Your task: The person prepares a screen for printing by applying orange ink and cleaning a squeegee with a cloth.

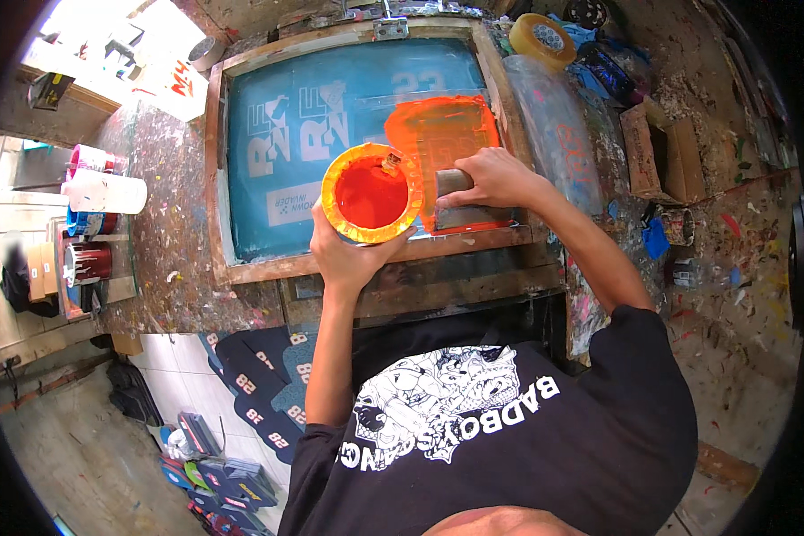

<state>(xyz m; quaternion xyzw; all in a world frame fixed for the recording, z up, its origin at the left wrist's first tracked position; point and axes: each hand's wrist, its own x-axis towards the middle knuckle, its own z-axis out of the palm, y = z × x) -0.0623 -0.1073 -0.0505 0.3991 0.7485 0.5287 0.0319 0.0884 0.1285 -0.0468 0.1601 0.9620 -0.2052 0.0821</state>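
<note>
My left hand (339, 250) grips a round tub of red-orange ink (366, 201), its rim coated in yellow and orange, held over the screen-printing frame. My right hand (491, 179) is closed on a squeegee (456, 186), which rests in a thick patch of orange ink (442, 125) on the screen's right side. The screen has a blue-green mesh (304, 89) with pale stencil shapes inside a worn wooden frame (220, 179). The part of the tub under my fingers is hidden.
Paint cans (103, 192) stand at the left. Tape rolls (540, 40), a clear plastic roll (554, 134), an open cardboard box (661, 156) and a blue scraper (654, 234) lie right on the stained table (165, 286). Dark printed pieces (250, 384) lie below.
</note>
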